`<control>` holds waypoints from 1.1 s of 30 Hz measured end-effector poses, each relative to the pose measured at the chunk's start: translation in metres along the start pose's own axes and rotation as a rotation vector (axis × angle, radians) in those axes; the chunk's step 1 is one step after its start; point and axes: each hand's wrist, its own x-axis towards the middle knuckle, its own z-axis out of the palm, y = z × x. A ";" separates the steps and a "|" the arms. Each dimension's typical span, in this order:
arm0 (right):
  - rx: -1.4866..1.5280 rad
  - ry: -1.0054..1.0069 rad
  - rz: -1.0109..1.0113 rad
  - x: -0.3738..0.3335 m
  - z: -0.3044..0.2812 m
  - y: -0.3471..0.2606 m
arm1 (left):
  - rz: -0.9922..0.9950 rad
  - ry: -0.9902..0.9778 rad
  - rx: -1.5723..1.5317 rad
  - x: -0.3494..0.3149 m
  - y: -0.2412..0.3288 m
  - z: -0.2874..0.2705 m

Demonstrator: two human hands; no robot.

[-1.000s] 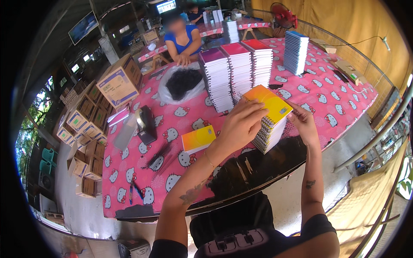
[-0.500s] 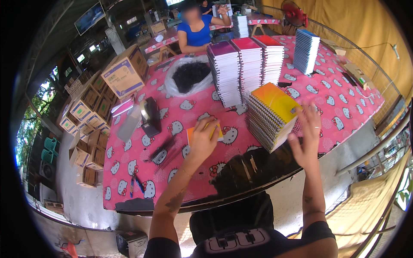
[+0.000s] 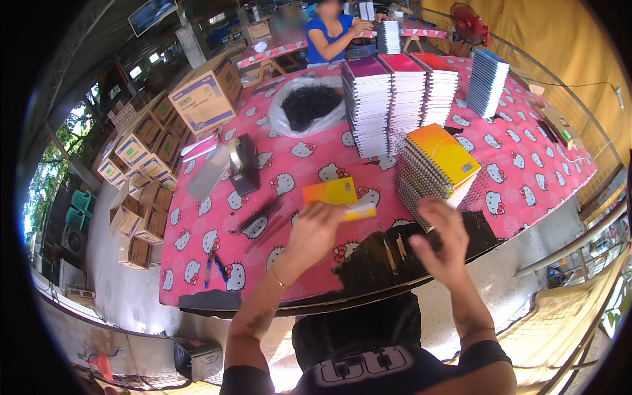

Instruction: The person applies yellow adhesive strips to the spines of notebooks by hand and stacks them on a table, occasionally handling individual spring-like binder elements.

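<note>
Table: round, pink patterned tablecloth (image 3: pixel 526 171). Far centre: three tall stacks of spiral notebooks (image 3: pixel 401 99) with purple, pink and red covers, side by side. Far right of those, a leaning blue-covered notebook stack (image 3: pixel 487 82). Far left of them, a clear plastic bag of black binding coils (image 3: pixel 308 105), and beyond it an open cardboard box (image 3: pixel 205 100) at the table's far-left edge. Left-centre: black tape dispenser (image 3: pixel 242 164) upright, grey flat sheet (image 3: pixel 209 172) just beside it. Loose black comb coils (image 3: pixel 260 220) lie near-left of centre; blue-handled tool (image 3: pixel 212 268) near the left edge. More cardboard boxes (image 3: pixel 135 171) are stacked on the floor to the left. Another person in a blue shirt (image 3: pixel 332 33) works at a far table. A black patch (image 3: pixel 388 257) covers the near table edge, under both hands.

Single orange-yellow notebook (image 3: pixel 337 196) lies flat at centre. Left hand (image 3: pixel 317 232) is over its near edge, fingers curled; looks to pinch the near-right corner, but grip isn't clear. Nothing between hand and notebook.

Slanted stack of orange-yellow-covered spiral notebooks (image 3: pixel 434 172) sits right of centre, spirals facing near-left. Right hand (image 3: pixel 442 242) is raised just near of that stack, fingers loosely spread, holding nothing; contact with the stack's near edge can't be told.
</note>
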 end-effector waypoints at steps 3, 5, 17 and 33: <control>0.103 -0.201 0.260 -0.038 0.055 0.009 | 0.105 -0.276 0.023 -0.018 0.034 0.023; 0.387 -0.264 0.609 -0.078 0.081 0.025 | 0.041 -0.025 0.022 -0.031 0.053 0.024; 0.798 -0.208 0.772 -0.092 0.102 0.033 | -0.507 0.263 0.388 -0.076 -0.092 0.044; 0.721 -0.347 0.745 -0.089 0.099 0.036 | -0.254 0.348 -0.276 -0.088 0.021 0.020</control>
